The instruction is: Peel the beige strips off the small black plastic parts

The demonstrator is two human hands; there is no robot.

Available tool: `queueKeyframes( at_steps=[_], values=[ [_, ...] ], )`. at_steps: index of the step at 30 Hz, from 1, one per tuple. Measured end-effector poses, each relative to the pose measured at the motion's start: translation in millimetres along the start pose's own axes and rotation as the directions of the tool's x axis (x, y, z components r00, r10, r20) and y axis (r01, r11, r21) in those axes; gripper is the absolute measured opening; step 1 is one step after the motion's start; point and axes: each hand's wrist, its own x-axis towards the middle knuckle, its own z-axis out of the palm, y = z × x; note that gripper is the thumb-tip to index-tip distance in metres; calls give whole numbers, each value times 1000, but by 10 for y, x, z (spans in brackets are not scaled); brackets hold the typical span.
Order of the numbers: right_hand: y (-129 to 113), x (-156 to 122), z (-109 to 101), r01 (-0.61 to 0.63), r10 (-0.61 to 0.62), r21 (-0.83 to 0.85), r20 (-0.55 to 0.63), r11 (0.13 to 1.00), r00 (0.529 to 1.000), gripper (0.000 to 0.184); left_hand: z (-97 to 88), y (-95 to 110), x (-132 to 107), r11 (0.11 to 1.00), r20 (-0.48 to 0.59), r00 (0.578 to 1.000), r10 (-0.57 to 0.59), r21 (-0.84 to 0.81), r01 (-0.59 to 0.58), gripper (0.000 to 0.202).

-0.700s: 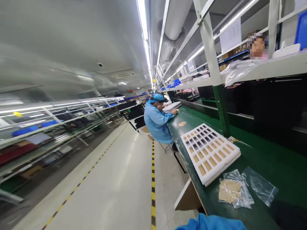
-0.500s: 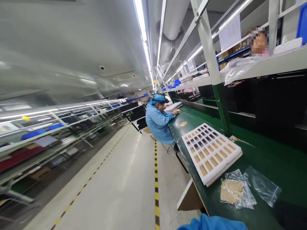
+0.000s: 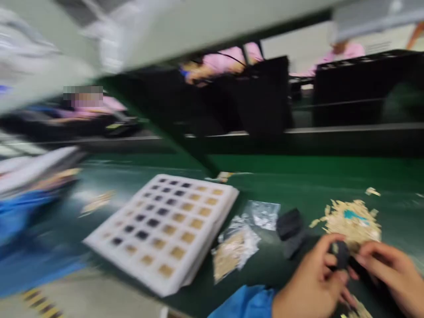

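Observation:
My left hand (image 3: 308, 282) reaches in from the lower right, its fingers closed around a small black part (image 3: 339, 255) whose kind I cannot make out. Close beside it, my right hand (image 3: 394, 271) has thumb and fingers pinched together at the part's right side; motion blur hides what they grip. Just beyond both hands lies a loose pile of small beige strips (image 3: 353, 221) with a turquoise piece (image 3: 356, 215) on it. To the left of my hands rests a dark, folded-looking object (image 3: 291, 229) on the green bench (image 3: 274, 181).
A white foam tray (image 3: 185, 276) with black and beige pieces in its pockets stands left of centre. Between it and my hands lie clear plastic bags (image 3: 235, 251), one holding beige pieces. A co-worker's blue sleeve (image 3: 23, 212) is at far left. A green post (image 3: 172, 132) rises behind the tray.
My view has swung right and down, from along the aisle to the bench in front. Both my hands, the black part and the beige pile have come into view.

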Motion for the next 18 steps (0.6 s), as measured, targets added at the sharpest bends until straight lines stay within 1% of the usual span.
queueKeyframes(
  at_steps=[2,4,6,8,11,15,18],
  values=[
    [28,-80,-104,-80,81,76,-8,994,997,40,-10,16,55,1000,16,1000,15,7,-15,56],
    [-4,-61,-120,-124,128,161,-15,979,992,36,-17,51,72,999,42,999,10,52,-12,52],
    [-54,-28,-96,-135,142,234,-12,963,990,34,-7,70,64,997,39,999,-4,81,1,52],
    [-90,-19,-67,-128,133,281,2,951,991,32,9,65,61,996,13,1000,-14,88,13,57],
    [-96,-36,-47,-110,115,301,1,947,993,28,21,42,79,995,7,1000,-23,95,22,64],
    [-77,-48,-47,-105,123,296,-42,949,992,25,19,25,91,992,37,998,-48,117,43,61],
    [-64,-43,-46,-122,140,314,-34,942,990,24,19,20,80,987,48,998,-30,157,22,59]
  ],
)
